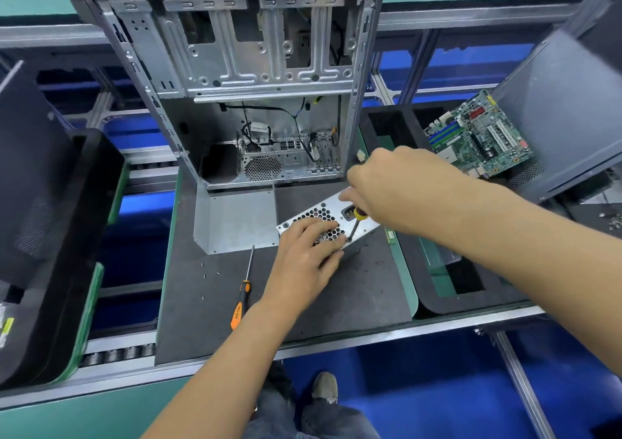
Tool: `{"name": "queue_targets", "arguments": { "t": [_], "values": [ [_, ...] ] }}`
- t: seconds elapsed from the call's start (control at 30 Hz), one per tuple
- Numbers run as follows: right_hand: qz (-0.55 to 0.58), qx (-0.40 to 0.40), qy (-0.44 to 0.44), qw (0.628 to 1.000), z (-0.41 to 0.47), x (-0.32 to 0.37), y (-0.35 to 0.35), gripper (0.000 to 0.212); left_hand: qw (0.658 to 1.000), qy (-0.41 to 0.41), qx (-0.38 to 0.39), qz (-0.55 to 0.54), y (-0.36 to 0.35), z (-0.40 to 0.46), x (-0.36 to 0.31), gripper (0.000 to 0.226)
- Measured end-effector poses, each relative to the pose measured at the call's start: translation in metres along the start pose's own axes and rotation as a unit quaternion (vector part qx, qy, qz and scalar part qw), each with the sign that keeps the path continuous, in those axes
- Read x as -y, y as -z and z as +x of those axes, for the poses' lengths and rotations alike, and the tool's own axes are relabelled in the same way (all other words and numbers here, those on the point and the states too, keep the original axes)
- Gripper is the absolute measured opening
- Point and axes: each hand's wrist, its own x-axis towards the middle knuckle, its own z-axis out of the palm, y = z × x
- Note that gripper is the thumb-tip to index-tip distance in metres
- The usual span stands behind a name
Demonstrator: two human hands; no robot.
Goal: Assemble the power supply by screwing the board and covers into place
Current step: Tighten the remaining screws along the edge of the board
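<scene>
Left hand (304,253) pressed flat on the silver metal power supply box (331,218). Right hand (387,182) gripped a yellow-handled screwdriver (356,222), apparently driving a cover screw; next, keep the tip seated.

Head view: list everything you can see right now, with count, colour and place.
power supply: 1, silver, mat centre, tilted
yellow-handled screwdriver: 1, tip on the supply's grille face
orange screwdriver: 1, orange and black, lying on mat, front left
metal cover: 1, silver, flat on mat, left of supply
loose screws: a few, silver, mat front left
computer case: 1, silver, open, behind the supply
motherboard: 1, green, right tray
mat: 1, dark grey
left hand: presses on supply
right hand: grips yellow-handled screwdriver
</scene>
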Motion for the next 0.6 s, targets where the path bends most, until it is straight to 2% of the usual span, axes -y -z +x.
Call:
{"name": "queue_targets", "arguments": {
  "t": [0.07, 0.13, 0.2, 0.3, 0.43, 0.47, 0.53, 0.6],
  "values": [
    [0.039, 0.042, -0.019, 0.998, -0.0009, -0.0040, -0.0006, 0.022, 1.000, -0.001, -0.001, -0.001, -0.0002, -0.0005, 0.0002, 0.016],
    [0.067, 0.067, 0.019, 0.995, 0.0008, -0.0075, -0.0030, 0.021, 1.000, 0.001, -0.002, -0.001, -0.0007, -0.0006, 0.0004, 0.016],
    [0.035, 0.038, 0.041, 0.998, 0.0005, -0.0055, -0.0053, 0.014, 1.000, 0.002, -0.005, -0.007, -0.0012, -0.0003, 0.0005, 0.015],
    [-0.029, -0.001, -0.013, 0.999, -0.0018, 0.0000, -0.0062, 0.027, 1.000, 0.007, -0.010, -0.015, -0.0020, 0.0004, -0.0002, 0.014],
    [0.132, 0.051, 0.030, 0.990, -0.0055, -0.0081, -0.0046, 0.015, 1.000, 0.007, -0.011, -0.021, -0.0012, 0.0016, 0.0002, 0.014],
    [0.131, 0.051, 0.045, 0.989, -0.0057, -0.0088, -0.0030, 0.013, 1.000, 0.006, -0.011, -0.021, -0.0011, 0.0017, 0.0000, 0.014],
    [0.045, 0.019, 0.037, 0.998, -0.0046, -0.0066, -0.0048, 0.005, 1.000, 0.000, -0.015, -0.020, -0.0012, 0.0018, 0.0009, 0.013],
    [-0.038, -0.007, 0.001, 0.999, -0.0061, -0.0025, -0.0076, 0.024, 1.000, -0.005, -0.019, -0.019, -0.0022, 0.0012, 0.0014, 0.013]
  ]
}}
